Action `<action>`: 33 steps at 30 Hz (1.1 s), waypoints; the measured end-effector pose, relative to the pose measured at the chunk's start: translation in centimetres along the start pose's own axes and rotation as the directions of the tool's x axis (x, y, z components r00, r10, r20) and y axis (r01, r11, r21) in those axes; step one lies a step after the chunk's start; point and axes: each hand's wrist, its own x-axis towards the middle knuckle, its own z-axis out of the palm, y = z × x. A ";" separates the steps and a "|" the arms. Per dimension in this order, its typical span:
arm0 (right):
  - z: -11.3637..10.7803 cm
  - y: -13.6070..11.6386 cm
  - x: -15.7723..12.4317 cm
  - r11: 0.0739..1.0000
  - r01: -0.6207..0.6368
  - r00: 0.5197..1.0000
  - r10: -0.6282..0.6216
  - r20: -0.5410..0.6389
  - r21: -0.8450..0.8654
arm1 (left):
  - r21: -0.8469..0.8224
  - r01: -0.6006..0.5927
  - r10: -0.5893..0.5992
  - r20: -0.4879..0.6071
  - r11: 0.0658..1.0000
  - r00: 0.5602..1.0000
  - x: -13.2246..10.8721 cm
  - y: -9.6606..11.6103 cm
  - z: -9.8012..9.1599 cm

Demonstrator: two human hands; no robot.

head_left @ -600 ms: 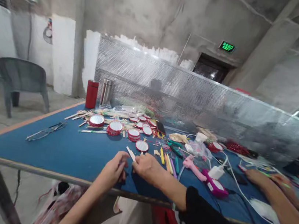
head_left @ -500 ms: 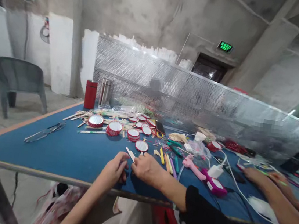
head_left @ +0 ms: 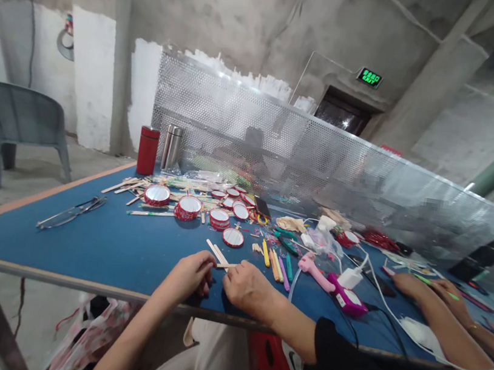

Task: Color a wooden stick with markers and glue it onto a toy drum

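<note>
Basically, thin flat pale wooden stick (head_left: 226, 266), pinched between left hand (head_left: 194, 274) and right hand (head_left: 250, 285) over the near side of the blue rectangular desk (head_left: 127, 254), looks light, stiff, probably snappable; grip both ends lightly.

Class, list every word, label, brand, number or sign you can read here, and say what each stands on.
"EXIT": on the green-lit sign on the far wall.
Characters above "EXIT", same sign: too small to quote surely.
Markings on the purple device: too small to read.
</note>
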 end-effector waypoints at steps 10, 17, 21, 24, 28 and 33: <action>0.1 1.2 1.3 0.896 -0.413 0.908 0.392 0.148 0.163 | -0.109 0.038 -0.040 -0.015 0.993 0.999 -0.3 0.3 -0.2; -0.3 1.9 1.6 0.828 -0.512 0.847 0.442 0.296 0.228 | -0.163 0.014 -0.011 0.019 0.986 1.000 -1.4 1.1 -0.7; -1.1 3.0 1.5 0.772 -0.576 0.794 0.450 0.409 0.269 | -0.225 0.015 -0.002 0.058 0.974 0.998 -1.7 1.4 -1.0; -1.7 3.5 1.3 0.738 -0.605 0.769 0.443 0.461 0.300 | -0.275 0.008 0.011 0.068 0.961 0.998 -1.8 1.4 -1.1; -2.2 3.5 1.2 0.699 -0.638 0.743 0.450 0.494 0.323 | -0.322 -0.028 0.042 0.037 0.946 0.998 -1.7 1.4 -1.3; -2.3 3.3 1.2 0.637 -0.687 0.710 0.486 0.510 0.350 | -0.312 -0.046 0.059 0.032 0.949 0.998 -1.7 1.3 -1.3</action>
